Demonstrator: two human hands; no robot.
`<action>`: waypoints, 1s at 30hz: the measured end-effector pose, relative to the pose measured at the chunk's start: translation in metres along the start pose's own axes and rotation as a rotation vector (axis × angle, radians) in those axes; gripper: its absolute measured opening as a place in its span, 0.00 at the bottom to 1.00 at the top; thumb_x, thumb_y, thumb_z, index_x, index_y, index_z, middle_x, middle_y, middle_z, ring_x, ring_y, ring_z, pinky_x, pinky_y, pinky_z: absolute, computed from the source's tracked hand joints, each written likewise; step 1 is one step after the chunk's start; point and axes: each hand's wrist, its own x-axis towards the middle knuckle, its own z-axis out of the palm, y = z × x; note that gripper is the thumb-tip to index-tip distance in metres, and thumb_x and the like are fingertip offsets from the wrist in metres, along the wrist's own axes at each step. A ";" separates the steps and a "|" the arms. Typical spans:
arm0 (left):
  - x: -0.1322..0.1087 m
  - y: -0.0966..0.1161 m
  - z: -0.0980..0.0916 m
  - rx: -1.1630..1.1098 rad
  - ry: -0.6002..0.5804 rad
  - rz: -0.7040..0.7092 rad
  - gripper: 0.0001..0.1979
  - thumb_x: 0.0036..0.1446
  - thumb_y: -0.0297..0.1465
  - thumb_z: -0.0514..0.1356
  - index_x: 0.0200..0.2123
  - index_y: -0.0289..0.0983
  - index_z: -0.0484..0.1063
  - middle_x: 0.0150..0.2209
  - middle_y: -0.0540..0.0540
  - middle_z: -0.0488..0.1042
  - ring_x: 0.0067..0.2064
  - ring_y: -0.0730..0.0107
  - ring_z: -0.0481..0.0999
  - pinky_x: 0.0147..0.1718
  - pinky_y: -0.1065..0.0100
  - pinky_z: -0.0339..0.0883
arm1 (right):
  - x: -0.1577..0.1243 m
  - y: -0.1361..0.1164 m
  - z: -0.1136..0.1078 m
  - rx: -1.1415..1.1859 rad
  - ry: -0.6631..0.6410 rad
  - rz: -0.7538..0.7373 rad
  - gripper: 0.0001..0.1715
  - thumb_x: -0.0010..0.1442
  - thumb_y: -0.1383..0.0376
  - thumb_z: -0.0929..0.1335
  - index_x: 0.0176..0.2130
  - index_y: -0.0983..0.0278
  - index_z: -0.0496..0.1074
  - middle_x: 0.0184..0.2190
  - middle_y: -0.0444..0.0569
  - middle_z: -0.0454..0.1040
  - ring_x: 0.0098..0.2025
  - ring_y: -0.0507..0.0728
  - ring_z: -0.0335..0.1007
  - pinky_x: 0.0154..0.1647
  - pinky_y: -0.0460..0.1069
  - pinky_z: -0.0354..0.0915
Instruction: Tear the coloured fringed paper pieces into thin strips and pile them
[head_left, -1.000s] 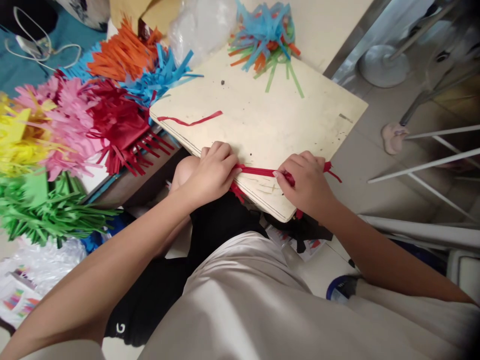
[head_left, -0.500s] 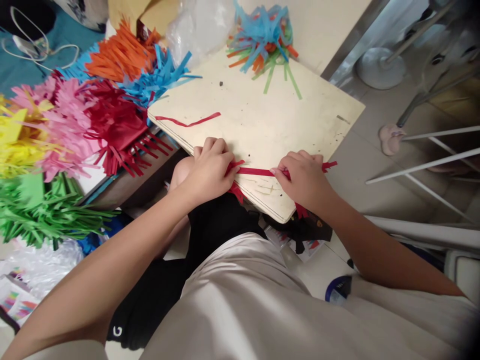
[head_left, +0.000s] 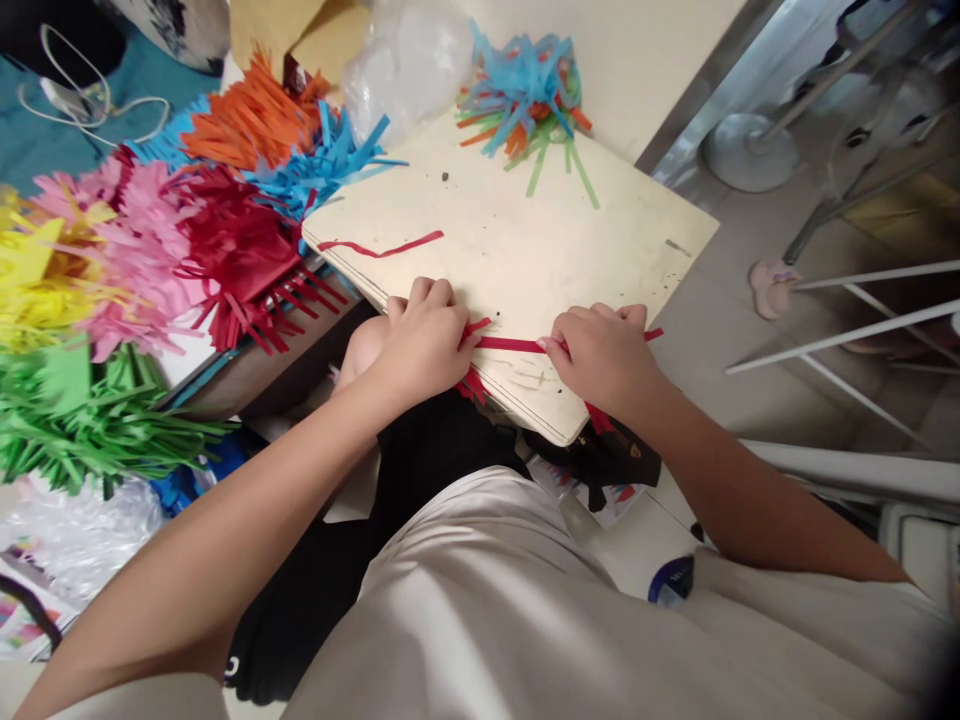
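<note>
A rolled band of red fringed paper stretches between my two hands along the near edge of a cream board. My left hand is closed over its left end, where red fringe pokes out above and below the fingers. Closed on its right end is my right hand, with red strips sticking out past the knuckles and hanging below the palm. Under both palms the rest of the paper is hidden. A loose red strip lies on the board, up and left of my left hand.
Fringed paper in red, pink, yellow, green, orange and blue is heaped at left. A multicoloured tassel rests at the board's far side. White metal legs stand at right.
The red strips past my right hand show less than before, and that hand's fingers have curled a little further. My left hand keeps its hold. The view has shifted slightly.
</note>
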 end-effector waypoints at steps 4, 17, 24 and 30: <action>-0.004 -0.003 -0.005 -0.055 0.028 0.004 0.04 0.71 0.31 0.63 0.45 0.39 0.78 0.62 0.28 0.73 0.69 0.26 0.66 0.60 0.29 0.65 | -0.007 -0.009 0.000 -0.023 0.137 -0.060 0.10 0.73 0.68 0.65 0.44 0.63 0.78 0.47 0.59 0.80 0.51 0.69 0.65 0.53 0.63 0.50; -0.003 -0.011 -0.011 -0.068 -0.065 0.250 0.13 0.73 0.28 0.55 0.45 0.42 0.82 0.60 0.36 0.77 0.78 0.35 0.60 0.68 0.33 0.51 | -0.014 -0.009 -0.001 0.110 0.123 -0.250 0.13 0.72 0.70 0.65 0.42 0.60 0.79 0.49 0.55 0.84 0.56 0.68 0.68 0.62 0.65 0.50; 0.001 -0.007 -0.006 0.015 -0.078 0.283 0.14 0.74 0.25 0.52 0.44 0.36 0.79 0.59 0.29 0.73 0.74 0.32 0.61 0.67 0.31 0.53 | -0.009 -0.006 0.002 0.153 0.134 -0.209 0.13 0.77 0.68 0.65 0.40 0.62 0.78 0.45 0.54 0.84 0.52 0.65 0.70 0.59 0.64 0.51; 0.006 -0.011 -0.004 0.058 -0.118 0.230 0.14 0.73 0.28 0.55 0.49 0.32 0.81 0.59 0.26 0.72 0.71 0.27 0.62 0.65 0.29 0.57 | -0.007 -0.002 0.012 0.188 0.171 -0.146 0.13 0.77 0.67 0.65 0.40 0.62 0.76 0.43 0.55 0.82 0.51 0.67 0.68 0.56 0.63 0.51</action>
